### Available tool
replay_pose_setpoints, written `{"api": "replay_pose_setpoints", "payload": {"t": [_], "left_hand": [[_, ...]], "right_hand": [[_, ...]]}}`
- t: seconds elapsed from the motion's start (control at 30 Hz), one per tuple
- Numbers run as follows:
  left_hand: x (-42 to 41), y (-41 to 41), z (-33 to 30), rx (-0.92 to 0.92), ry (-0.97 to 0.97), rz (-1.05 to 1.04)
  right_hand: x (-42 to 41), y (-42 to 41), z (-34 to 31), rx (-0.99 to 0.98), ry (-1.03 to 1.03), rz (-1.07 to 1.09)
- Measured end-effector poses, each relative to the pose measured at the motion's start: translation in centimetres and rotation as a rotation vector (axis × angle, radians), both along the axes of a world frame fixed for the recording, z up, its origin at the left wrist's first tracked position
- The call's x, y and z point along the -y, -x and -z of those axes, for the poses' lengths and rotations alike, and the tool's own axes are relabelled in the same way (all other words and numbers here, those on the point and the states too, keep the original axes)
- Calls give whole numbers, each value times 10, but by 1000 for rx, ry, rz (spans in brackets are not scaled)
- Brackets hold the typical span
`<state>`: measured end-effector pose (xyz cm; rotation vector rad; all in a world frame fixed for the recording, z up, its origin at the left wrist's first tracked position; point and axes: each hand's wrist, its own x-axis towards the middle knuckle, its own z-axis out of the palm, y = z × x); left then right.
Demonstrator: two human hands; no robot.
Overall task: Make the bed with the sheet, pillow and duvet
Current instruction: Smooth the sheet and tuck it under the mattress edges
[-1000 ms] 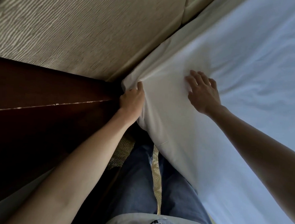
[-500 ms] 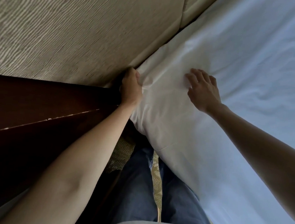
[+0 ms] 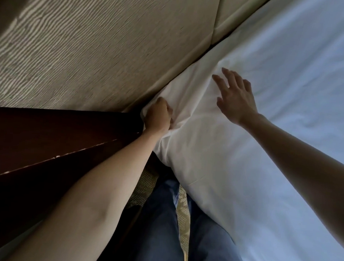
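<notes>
Sheet [image 3: 267,158]: I see it spread over the bed, edge running 1 to 7 o'clock.
Left hand [image 3: 157,117]: fist bunching sheet corner.
Right hand [image 3: 235,96]: fingers spread, flat on sheet.
Headboard [image 3: 81,40]: at 11 o'clock.
Nightstand [image 3: 42,140]: 9 o'clock, crowding the corner.

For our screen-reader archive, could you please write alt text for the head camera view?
A person's left hand grips the corner of a white sheet beside a padded headboard, while the right hand is spread open above the sheet. A dark wooden nightstand stands to the left.
</notes>
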<state>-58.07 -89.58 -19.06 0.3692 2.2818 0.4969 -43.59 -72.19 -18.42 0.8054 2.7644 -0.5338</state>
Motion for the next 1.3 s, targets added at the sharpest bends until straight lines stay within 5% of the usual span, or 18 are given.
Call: {"api": "replay_pose_setpoints", "payload": {"t": [0.33, 0.7, 0.9, 1.13, 1.3], "left_hand": [[3, -5, 12, 47, 3, 2], [5, -30, -29, 81, -349, -426], [-1, -31, -37, 145, -378, -607], [-9, -24, -48, 33, -492, -655], [-6, -34, -46, -351, -541, -537]], "right_hand": [[-9, -15, 11, 67, 14, -12], [-16, -22, 16, 27, 9, -10], [-15, -23, 17, 34, 10, -14], [-15, -23, 17, 8, 18, 4], [-16, -22, 15, -7, 38, 37]]}}
